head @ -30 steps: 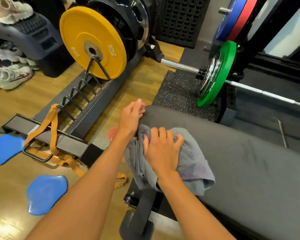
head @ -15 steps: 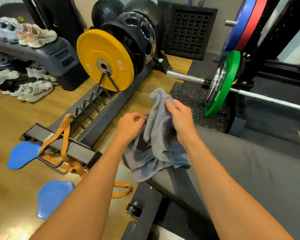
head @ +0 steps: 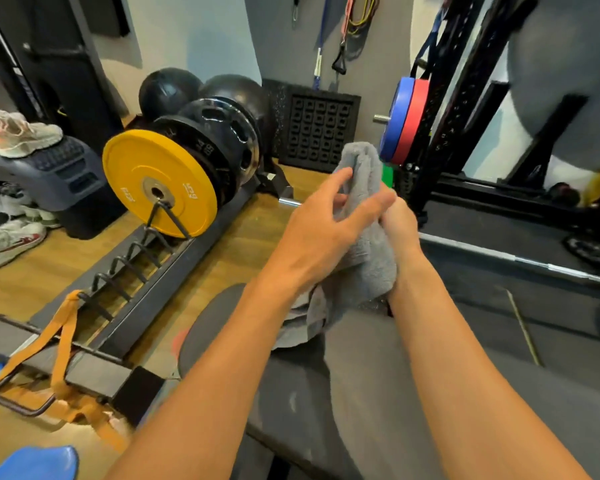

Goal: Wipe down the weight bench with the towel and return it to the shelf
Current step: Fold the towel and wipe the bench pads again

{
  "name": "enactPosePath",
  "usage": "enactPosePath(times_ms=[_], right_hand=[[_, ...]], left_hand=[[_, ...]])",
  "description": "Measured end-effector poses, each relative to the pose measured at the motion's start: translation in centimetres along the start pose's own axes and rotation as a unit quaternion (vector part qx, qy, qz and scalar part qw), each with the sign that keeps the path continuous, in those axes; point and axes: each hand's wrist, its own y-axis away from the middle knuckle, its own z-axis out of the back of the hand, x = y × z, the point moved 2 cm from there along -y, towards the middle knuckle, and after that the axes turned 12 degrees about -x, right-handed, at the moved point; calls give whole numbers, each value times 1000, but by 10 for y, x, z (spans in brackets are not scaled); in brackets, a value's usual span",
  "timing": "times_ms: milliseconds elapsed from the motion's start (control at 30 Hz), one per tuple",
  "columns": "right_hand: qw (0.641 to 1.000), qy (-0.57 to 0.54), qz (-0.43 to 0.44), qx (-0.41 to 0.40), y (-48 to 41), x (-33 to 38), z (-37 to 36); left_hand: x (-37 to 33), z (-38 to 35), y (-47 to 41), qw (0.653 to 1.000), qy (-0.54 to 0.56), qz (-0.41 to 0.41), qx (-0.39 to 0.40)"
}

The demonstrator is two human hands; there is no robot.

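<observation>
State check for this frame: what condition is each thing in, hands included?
left hand: pinches the towel near its top.
right hand: grips the towel, partly hidden behind it.
towel: held upright, lower end bunched on the weight bench.
weight bench: flat, faint marks on its pad.
yellow plate: upright in the plate rack.
orange strap: draped over the rack's end.

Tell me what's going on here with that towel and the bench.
A person is holding a grey towel up over the black weight bench with both hands. The left hand pinches it from one side and the right hand grips it from the other. The towel is bunched upright and its lower end hangs down to the near end of the pad. No wiping is under way right now. A yellow plate stands in the floor rack to the left.
</observation>
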Motion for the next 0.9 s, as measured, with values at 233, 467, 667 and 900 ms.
enactPosePath(times_ms=[233, 467, 667, 900], right_hand=[[976, -66, -17, 205, 19, 27, -4], [937, 189, 47, 290, 20, 34, 12], [923, 299, 108, 217, 24, 44, 13], [853, 451, 257, 50, -1, 57, 39]], left_hand=[[-43, 25, -24, 987, -84, -65, -121], [-28, 33, -41, 1000, 9, 11, -23], [-31, 30, -46, 999, -34, -23, -26], [-25, 76, -63, 997, -23, -49, -60]])
